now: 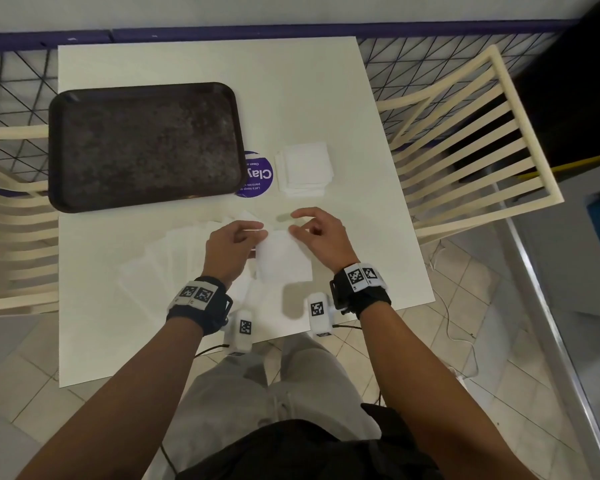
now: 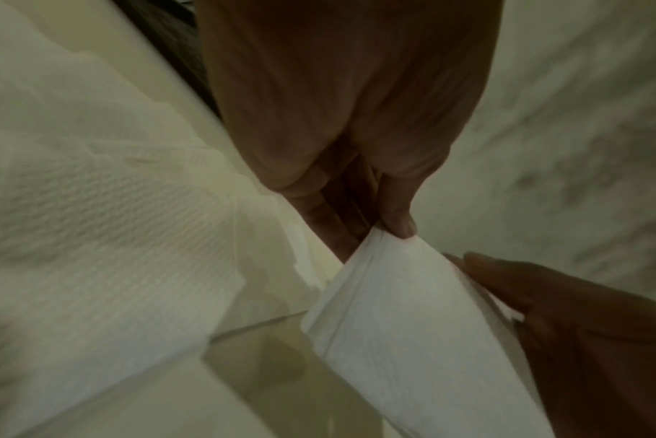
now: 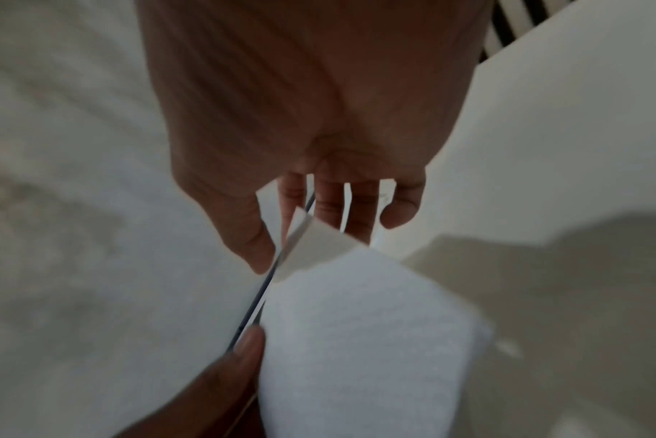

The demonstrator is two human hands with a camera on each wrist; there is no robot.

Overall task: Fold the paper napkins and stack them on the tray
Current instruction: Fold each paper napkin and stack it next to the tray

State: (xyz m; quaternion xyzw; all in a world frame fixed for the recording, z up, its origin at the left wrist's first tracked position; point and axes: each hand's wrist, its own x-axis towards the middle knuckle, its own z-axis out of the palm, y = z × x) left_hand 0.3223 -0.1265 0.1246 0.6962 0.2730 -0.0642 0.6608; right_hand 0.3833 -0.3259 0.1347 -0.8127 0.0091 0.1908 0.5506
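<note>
A white paper napkin (image 1: 283, 259) is held just above the table's near middle. My left hand (image 1: 258, 233) pinches its top left corner. My right hand (image 1: 297, 225) pinches the top right corner between thumb and fingers. In the left wrist view my left hand (image 2: 390, 231) grips the folded napkin (image 2: 401, 311). In the right wrist view my right hand (image 3: 281, 237) holds a corner of the napkin (image 3: 356, 326). A dark tray (image 1: 54, 150) lies at the back left with a bare floor. A stack of folded napkins (image 1: 305, 168) sits on the table right of it.
Several unfolded napkins (image 1: 167, 258) are fanned out under my left wrist, seen also as loose napkins (image 2: 93, 237). A purple round sticker (image 1: 258, 178) lies between tray and stack. Cream slatted chairs (image 1: 465, 140) flank the white table (image 1: 205, 64).
</note>
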